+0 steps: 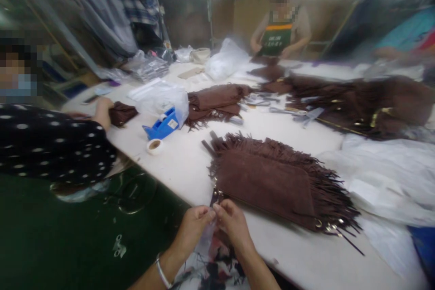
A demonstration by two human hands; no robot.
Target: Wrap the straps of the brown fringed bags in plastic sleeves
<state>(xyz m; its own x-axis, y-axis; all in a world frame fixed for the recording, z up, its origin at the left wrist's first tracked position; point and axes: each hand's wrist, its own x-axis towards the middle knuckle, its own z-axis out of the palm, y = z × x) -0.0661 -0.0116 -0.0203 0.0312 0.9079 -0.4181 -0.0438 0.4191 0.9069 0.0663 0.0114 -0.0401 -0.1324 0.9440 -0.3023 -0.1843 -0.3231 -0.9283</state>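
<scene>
While fingertips of left hand (193, 226) and right hand (235, 224) are pinched at bottom centre, held piece unclear, fringed brown bag (265, 183) is set up-right, long axis slanted toward lower right; right hand nearer.

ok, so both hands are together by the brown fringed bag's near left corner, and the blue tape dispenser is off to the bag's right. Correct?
Not quite: the head view shows the blue tape dispenser to the left of the brown fringed bag. The left hand and right hand are indeed together by that corner.
</scene>
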